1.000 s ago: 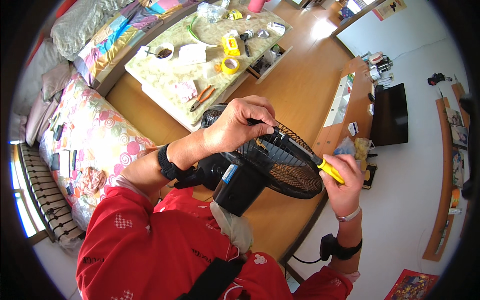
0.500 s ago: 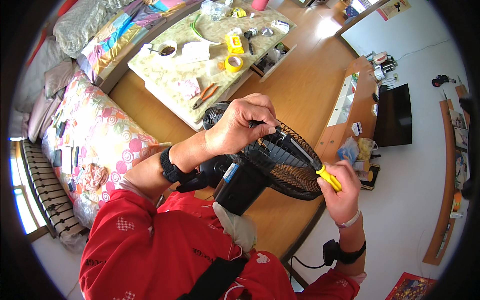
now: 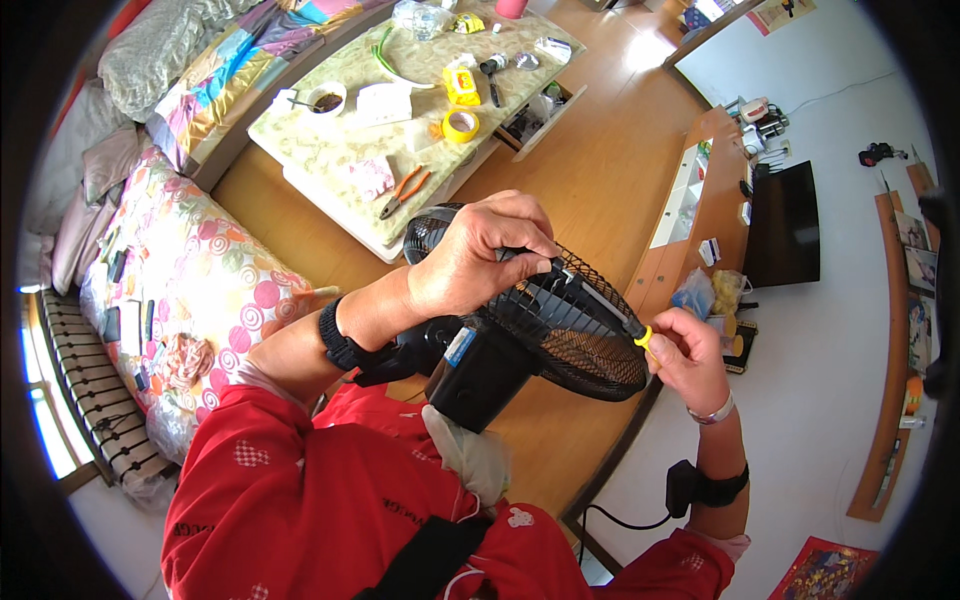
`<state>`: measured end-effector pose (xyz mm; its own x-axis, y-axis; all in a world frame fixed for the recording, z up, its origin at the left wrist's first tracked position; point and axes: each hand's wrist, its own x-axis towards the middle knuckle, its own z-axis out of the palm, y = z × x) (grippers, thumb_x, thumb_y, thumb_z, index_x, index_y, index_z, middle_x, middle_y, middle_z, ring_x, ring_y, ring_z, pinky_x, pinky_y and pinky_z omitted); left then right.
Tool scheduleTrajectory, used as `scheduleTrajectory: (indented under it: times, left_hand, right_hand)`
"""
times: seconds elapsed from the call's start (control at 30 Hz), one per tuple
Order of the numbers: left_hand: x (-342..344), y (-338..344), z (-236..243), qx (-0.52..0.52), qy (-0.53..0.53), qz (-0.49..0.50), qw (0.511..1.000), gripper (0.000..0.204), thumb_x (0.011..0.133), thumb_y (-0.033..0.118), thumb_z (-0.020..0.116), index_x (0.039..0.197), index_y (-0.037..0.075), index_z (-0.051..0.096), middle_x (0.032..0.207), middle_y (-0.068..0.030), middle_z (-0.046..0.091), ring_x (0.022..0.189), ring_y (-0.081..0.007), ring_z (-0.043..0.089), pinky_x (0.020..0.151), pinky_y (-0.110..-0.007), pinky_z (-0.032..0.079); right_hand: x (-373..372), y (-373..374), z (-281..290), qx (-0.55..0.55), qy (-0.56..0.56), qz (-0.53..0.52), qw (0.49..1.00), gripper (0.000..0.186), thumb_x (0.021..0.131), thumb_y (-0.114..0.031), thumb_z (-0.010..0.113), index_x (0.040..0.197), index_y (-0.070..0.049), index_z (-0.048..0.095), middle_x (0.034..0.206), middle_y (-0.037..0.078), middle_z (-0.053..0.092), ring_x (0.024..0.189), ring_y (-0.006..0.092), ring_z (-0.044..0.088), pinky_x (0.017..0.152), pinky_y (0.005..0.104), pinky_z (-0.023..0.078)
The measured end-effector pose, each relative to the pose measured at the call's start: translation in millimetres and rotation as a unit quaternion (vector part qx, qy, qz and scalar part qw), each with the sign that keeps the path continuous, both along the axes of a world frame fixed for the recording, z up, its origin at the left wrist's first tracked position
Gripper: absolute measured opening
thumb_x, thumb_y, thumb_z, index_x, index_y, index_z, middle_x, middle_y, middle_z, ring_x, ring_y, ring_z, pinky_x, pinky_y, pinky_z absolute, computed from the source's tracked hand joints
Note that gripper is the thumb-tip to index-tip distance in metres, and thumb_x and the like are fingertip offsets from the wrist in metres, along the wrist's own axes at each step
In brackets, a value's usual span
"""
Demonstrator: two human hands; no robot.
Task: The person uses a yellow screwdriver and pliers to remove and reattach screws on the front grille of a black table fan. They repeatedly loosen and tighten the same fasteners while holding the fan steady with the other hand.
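Observation:
A black electric fan (image 3: 590, 365) with a wire guard lies tilted in front of my body, its dark base (image 3: 480, 365) toward my lap. My left hand (image 3: 488, 245) is closed in a pinch on the guard's upper rim; the fingers partly hide the spot. In my right hand (image 3: 692, 358) is a screwdriver (image 3: 643, 337), held by its yellow handle, most of which the fingers cover. Its metal shaft slants across the guard, with the tip end close to my left thumb. Whether the tip sits in a screw is too small to tell.
Beyond the fan stands a marble-patterned table (image 3: 320, 150) with orange-handled pliers (image 3: 405, 192), yellow tape (image 3: 460, 126) and a bowl (image 3: 327, 98). A patterned bedspread (image 3: 215, 245) is on the left. To the right are a wooden cabinet (image 3: 655, 265) and a television (image 3: 785, 225).
My right hand has turned and shifted its hold on the screwdriver, so less of the yellow handle shows. My left hand stays at the guard's rim.

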<state>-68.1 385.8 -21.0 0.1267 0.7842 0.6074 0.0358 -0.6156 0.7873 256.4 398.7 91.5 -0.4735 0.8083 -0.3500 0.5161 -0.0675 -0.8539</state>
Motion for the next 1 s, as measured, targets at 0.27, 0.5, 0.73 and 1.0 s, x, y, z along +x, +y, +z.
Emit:
scheduleTrajectory:
  times: [0.27,0.5,0.73,1.0]
  left_hand:
    - [-4,-3,-3,0.005,0.012,0.018,1.0,0.006,0.089,0.001,0.081,0.092,0.004,0.077,0.096,-0.0062,0.071,0.094,-0.0233,0.065,0.083,-0.037,0.052]
    - [-4,-6,0,0.013,0.013,0.021,1.0,0.006,0.089,0.003,0.081,0.091,0.004,0.076,0.095,-0.0062,0.072,0.093,-0.0235,0.065,0.083,-0.037,0.052]
    - [-4,-6,0,0.016,0.019,0.023,0.999,0.006,0.089,0.003,0.081,0.095,0.004,0.078,0.095,-0.0065,0.072,0.093,-0.0243,0.065,0.083,-0.038,0.052]
    - [-4,-6,0,0.014,0.023,0.025,0.999,0.008,0.089,0.003,0.081,0.096,0.004,0.077,0.096,-0.006,0.072,0.092,-0.0244,0.065,0.084,-0.038,0.052]
  right_hand:
    - [-16,-17,-16,0.492,-0.084,0.118,0.859,0.031,0.077,-0.002,0.089,0.1,-0.001,0.069,0.082,0.013,0.067,0.068,0.0312,0.066,0.059,0.0372,0.052]
    - [-23,-22,-23,0.612,-0.1,0.134,0.773,0.041,0.072,-0.002,0.092,0.107,0.0,0.071,0.087,0.012,0.067,0.068,0.0292,0.066,0.058,0.0356,0.053]
    - [-19,-25,-18,0.406,-0.039,0.08,0.909,0.026,0.08,0.001,0.082,0.101,0.001,0.067,0.09,0.013,0.066,0.076,0.025,0.066,0.068,0.0331,0.053]
    - [-18,-8,5,0.335,-0.034,0.121,0.934,0.02,0.083,0.006,0.074,0.102,0.004,0.067,0.096,0.014,0.067,0.082,0.0232,0.065,0.075,0.0333,0.053]
